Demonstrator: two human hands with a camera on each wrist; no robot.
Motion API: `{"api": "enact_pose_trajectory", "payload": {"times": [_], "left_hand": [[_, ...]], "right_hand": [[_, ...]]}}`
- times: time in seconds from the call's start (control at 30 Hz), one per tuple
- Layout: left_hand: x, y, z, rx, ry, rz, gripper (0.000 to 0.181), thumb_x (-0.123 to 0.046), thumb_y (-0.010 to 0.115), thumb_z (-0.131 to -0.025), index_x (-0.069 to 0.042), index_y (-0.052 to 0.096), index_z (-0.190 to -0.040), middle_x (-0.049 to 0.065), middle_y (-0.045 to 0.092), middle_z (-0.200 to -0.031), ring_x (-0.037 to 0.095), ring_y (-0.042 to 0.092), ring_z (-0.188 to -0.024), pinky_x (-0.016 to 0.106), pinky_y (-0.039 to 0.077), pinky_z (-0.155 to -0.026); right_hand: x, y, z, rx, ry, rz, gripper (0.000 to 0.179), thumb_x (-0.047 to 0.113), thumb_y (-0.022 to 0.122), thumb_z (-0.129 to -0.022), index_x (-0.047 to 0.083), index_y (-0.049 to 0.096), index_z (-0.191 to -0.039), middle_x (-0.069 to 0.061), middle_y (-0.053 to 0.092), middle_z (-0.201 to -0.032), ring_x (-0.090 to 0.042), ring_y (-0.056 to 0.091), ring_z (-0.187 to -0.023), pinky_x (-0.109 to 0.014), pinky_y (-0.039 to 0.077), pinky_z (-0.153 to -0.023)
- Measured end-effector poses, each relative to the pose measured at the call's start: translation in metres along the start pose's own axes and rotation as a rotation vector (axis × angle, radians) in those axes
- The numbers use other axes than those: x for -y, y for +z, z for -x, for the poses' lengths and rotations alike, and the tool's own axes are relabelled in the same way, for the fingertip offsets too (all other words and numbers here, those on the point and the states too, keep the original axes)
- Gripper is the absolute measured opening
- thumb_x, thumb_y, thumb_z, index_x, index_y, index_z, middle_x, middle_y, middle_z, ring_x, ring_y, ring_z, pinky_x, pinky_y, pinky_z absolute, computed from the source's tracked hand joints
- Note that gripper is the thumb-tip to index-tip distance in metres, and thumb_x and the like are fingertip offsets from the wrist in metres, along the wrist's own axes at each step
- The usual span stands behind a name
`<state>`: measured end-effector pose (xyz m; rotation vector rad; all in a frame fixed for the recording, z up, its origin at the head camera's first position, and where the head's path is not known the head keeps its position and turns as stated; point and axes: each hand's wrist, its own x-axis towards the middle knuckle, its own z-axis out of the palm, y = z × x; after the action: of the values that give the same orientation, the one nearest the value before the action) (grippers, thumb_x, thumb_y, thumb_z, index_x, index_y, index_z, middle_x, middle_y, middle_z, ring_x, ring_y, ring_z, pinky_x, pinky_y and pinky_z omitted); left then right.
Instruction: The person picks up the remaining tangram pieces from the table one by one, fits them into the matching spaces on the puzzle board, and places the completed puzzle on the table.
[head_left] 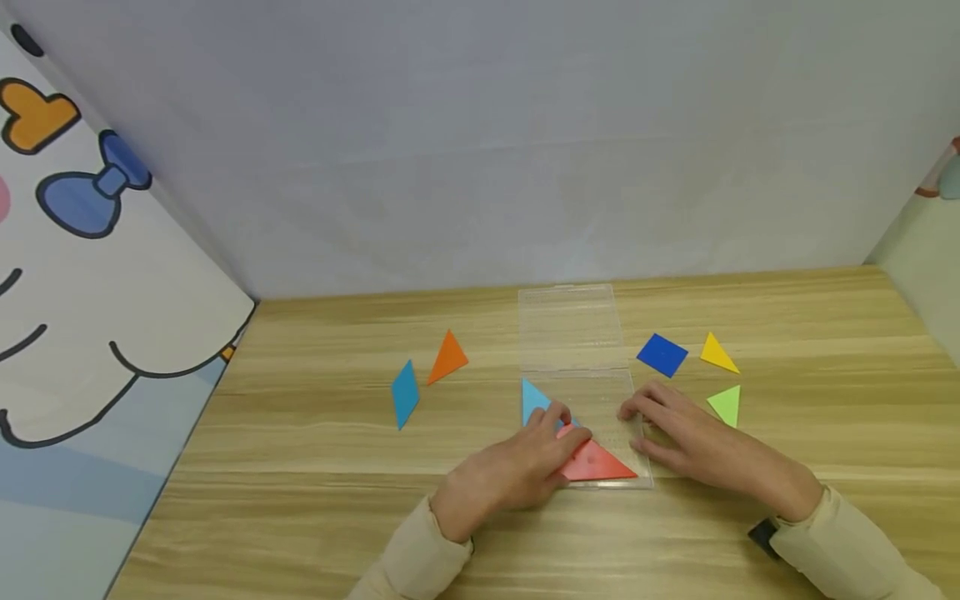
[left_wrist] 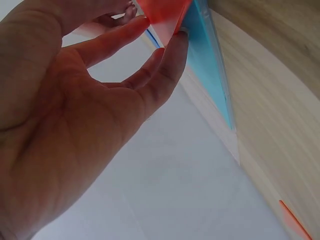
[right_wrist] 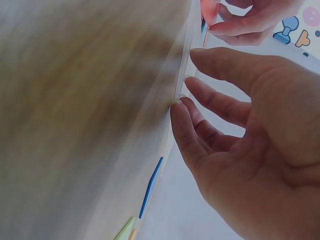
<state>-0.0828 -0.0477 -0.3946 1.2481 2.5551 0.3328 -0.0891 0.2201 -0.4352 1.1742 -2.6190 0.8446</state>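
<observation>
A: What takes up the most room?

B: A pale backdrop across the far side, then the wood-grain table in front of it.

A: And on the table?

B: The biggest thing is a clear plastic box, unfolded, one half far and the other near.

A: How are the hands placed?

B: The left hand pinches a red triangle between thumb and fingers. The right hand touches the box's right rim with its fingertips; its fingers are loosely bent, with the thumb apart from them.

A: Where exactly is the red triangle?

B: At the box's near half, its near edge along the near rim and one sharp corner toward the near right. I can't tell whether it lies flat. A light-blue triangle shows along that half's left side, partly hidden by the left hand.

A: And the smaller pieces?

B: Right of the box lies a dark blue square. Left of it are a teal parallelogram and, slightly farther and to the right, an orange triangle. Smallest are a yellow triangle, right of the square, and a lime-green triangle, nearer, just beyond the right hand.
</observation>
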Motion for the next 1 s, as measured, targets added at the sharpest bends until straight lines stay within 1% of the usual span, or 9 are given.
{"api": "enact_pose_trajectory", "payload": {"times": [0.2,0.4,0.57,0.73,0.83,1.0], "left_hand": [[-0.001,0.0036,-0.0004,-0.024,0.027,-0.017,0.038,-0.017,0.069,-0.1,-0.008,0.053,-0.133,0.011,0.046,-0.125,0.024,0.048,-0.107,0.027,0.048,-0.091],[-0.0026,0.0058,-0.001,-0.041,0.019,-0.05,0.034,-0.02,0.069,-0.101,-0.01,0.056,-0.131,0.009,0.049,-0.124,0.022,0.048,-0.106,0.025,0.047,-0.09],[-0.0046,0.0063,-0.0003,-0.06,0.028,-0.101,0.031,-0.021,0.067,-0.102,-0.011,0.055,-0.129,0.009,0.052,-0.125,0.021,0.051,-0.105,0.024,0.049,-0.088],[-0.0059,0.0078,-0.0013,-0.053,0.034,-0.169,0.032,-0.023,0.064,-0.103,-0.01,0.054,-0.13,0.01,0.053,-0.128,0.022,0.052,-0.107,0.024,0.05,-0.091],[-0.006,0.0085,-0.0015,-0.057,0.044,-0.184,0.028,-0.019,0.063,-0.104,-0.01,0.055,-0.129,0.01,0.053,-0.127,0.021,0.053,-0.108,0.023,0.049,-0.092],[-0.0066,0.0092,-0.0017,-0.061,0.056,-0.164,0.024,-0.01,0.058,-0.105,-0.01,0.056,-0.129,0.008,0.052,-0.126,0.019,0.053,-0.11,0.02,0.048,-0.092]], "right_hand": [[0.0009,-0.0005,0.0,0.008,0.016,0.0,0.032,0.003,0.08,-0.086,0.009,0.064,-0.112,0.002,0.057,-0.111,-0.011,0.053,-0.094,-0.032,0.049,-0.079],[0.0008,-0.0009,-0.0002,0.001,0.017,0.001,0.033,0.003,0.08,-0.085,0.01,0.064,-0.112,0.002,0.057,-0.11,-0.011,0.053,-0.094,-0.032,0.048,-0.079],[0.0007,-0.001,-0.0005,0.005,0.024,-0.001,0.032,0.004,0.08,-0.085,0.01,0.064,-0.112,0.003,0.057,-0.11,-0.011,0.052,-0.094,-0.031,0.048,-0.078],[0.0013,-0.0014,0.0001,0.01,0.029,-0.007,0.032,0.004,0.08,-0.085,0.01,0.064,-0.112,0.002,0.057,-0.11,-0.012,0.053,-0.094,-0.031,0.048,-0.078],[0.0015,-0.0019,0.0001,0.016,0.035,-0.008,0.032,0.004,0.08,-0.086,0.01,0.064,-0.113,0.002,0.057,-0.111,-0.012,0.053,-0.094,-0.032,0.049,-0.079],[0.0012,-0.0014,-0.0004,0.034,0.052,-0.004,0.03,0.006,0.079,-0.088,0.011,0.064,-0.113,0.003,0.057,-0.111,-0.012,0.053,-0.095,-0.032,0.049,-0.079]]}}
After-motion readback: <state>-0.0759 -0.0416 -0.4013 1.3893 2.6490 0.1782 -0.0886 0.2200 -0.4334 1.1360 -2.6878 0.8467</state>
